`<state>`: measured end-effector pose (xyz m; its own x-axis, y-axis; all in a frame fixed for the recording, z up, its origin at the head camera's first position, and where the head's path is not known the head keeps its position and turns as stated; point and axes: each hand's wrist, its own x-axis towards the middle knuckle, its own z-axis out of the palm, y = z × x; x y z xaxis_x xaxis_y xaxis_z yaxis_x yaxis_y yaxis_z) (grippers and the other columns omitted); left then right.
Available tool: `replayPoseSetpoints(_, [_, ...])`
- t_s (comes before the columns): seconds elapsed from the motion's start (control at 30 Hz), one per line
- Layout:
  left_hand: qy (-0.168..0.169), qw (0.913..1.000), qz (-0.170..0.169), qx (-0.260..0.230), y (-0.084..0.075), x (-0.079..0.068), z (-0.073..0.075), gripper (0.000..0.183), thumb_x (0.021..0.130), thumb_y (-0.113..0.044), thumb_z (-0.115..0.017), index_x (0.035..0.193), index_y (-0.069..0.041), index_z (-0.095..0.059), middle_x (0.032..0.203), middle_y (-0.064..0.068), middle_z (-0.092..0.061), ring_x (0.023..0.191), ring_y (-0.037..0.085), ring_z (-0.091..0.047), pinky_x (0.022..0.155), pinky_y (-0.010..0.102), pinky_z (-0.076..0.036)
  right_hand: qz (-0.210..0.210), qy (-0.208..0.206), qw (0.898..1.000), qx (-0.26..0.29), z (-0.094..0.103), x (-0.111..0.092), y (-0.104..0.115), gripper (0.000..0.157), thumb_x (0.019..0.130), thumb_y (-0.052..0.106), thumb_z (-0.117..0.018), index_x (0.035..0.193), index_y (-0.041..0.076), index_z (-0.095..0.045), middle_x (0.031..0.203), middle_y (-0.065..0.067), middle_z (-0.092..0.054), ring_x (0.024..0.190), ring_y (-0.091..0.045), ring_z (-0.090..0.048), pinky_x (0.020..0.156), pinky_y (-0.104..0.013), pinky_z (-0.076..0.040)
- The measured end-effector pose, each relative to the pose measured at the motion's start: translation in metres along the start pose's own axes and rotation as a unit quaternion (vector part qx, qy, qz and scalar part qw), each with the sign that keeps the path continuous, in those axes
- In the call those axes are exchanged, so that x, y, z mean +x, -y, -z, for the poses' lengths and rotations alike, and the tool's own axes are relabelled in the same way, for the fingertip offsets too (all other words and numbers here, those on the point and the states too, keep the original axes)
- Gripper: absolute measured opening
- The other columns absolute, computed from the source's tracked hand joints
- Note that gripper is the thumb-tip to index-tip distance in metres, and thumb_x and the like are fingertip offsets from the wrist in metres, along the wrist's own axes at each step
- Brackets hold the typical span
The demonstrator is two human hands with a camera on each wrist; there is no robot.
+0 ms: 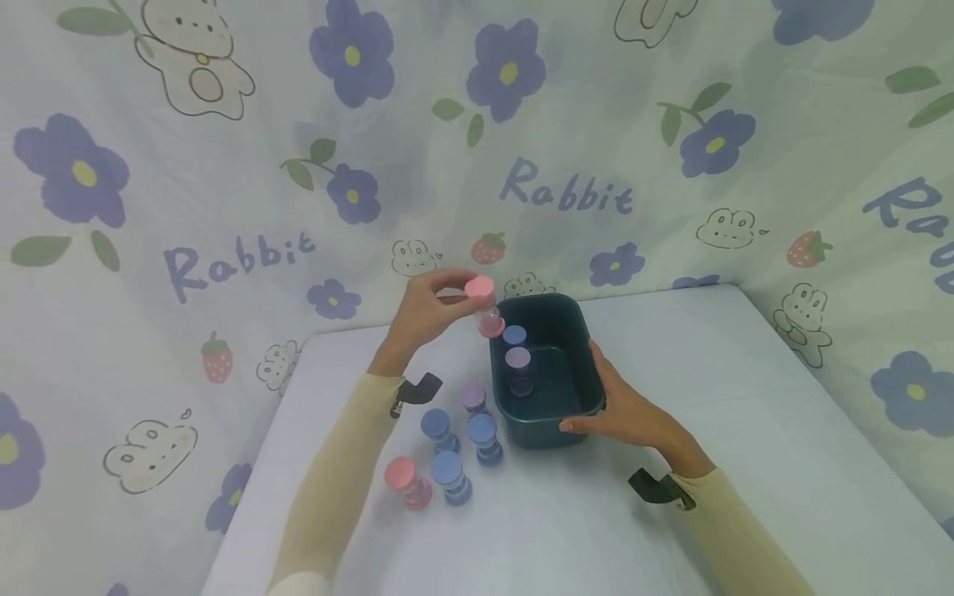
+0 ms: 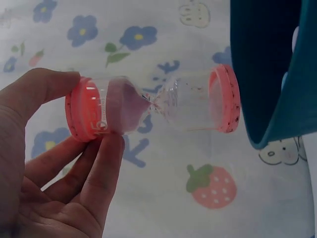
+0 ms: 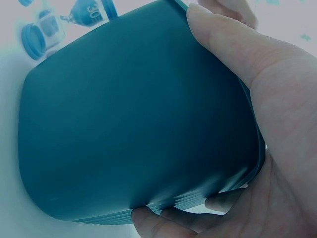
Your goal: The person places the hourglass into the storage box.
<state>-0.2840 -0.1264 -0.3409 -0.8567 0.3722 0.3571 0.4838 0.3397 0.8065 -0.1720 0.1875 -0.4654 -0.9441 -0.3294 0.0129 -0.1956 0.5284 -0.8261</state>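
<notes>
My left hand pinches a pink-capped hourglass by one end, just off the left rim of a dark teal bin. In the left wrist view the hourglass has clear glass with pink sand bulked near the held cap. My right hand grips the bin's right side; the right wrist view has its thumb at the rim and its fingers curled against the wall. Inside the bin stand a purple-capped hourglass and a blue-capped hourglass.
Left of the bin, several hourglasses stand on the white table: a pink one, a purple one, and blue ones, among them the blue hourglass nearest the front. A rabbit-print curtain hangs behind.
</notes>
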Motion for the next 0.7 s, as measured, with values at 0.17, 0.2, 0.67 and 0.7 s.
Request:
replayPoseSetpoints(0.17, [0.018,0.9997,-0.007,-0.014,-0.001,0.01,-0.01,0.043,0.085,-0.02,-0.086,0.124,-0.007,-0.073,0.123,0.011,-0.075,0.116,0.023,-0.07,0.1,0.035,-0.061,0.0,0.001,1.0,0.003,0.0,-0.001,0.001,0.137,0.076,0.051,-0.088,0.166,0.022,0.012,0.176,-0.011,0.002,0.16,-0.046,-0.014,0.119,-0.074,-0.026])
replayPoseSetpoints(0.2, [0.023,0.9996,-0.009,-0.014,-0.001,0.012,-0.012,0.044,0.085,-0.02,-0.086,0.125,-0.007,-0.072,0.123,0.011,-0.075,0.116,0.023,-0.07,0.099,0.034,-0.061,-0.001,0.002,1.0,0.003,0.0,-0.001,0.001,0.137,0.076,0.051,-0.088,0.166,0.022,0.012,0.176,-0.012,0.003,0.16,-0.046,-0.013,0.119,-0.074,-0.026])
replayPoseSetpoints(0.67, [0.054,0.9976,0.009,0.041,-0.001,0.034,-0.038,0.045,0.084,-0.032,-0.086,0.123,-0.012,-0.075,0.118,0.006,-0.078,0.109,0.022,-0.073,0.092,0.041,-0.063,0.012,0.006,1.0,0.01,0.001,-0.001,0.002,0.136,0.077,0.049,-0.088,0.166,0.021,0.011,0.176,-0.013,0.001,0.159,-0.046,-0.015,0.119,-0.075,-0.027])
replayPoseSetpoints(0.7, [0.057,0.9973,0.01,0.046,-0.001,0.035,-0.04,0.045,0.084,-0.033,-0.086,0.122,-0.012,-0.076,0.117,0.006,-0.078,0.109,0.021,-0.073,0.092,0.041,-0.063,0.013,0.006,1.0,0.01,0.001,0.0,0.001,0.136,0.077,0.049,-0.088,0.166,0.021,0.011,0.176,-0.012,0.001,0.159,-0.046,-0.015,0.119,-0.075,-0.027])
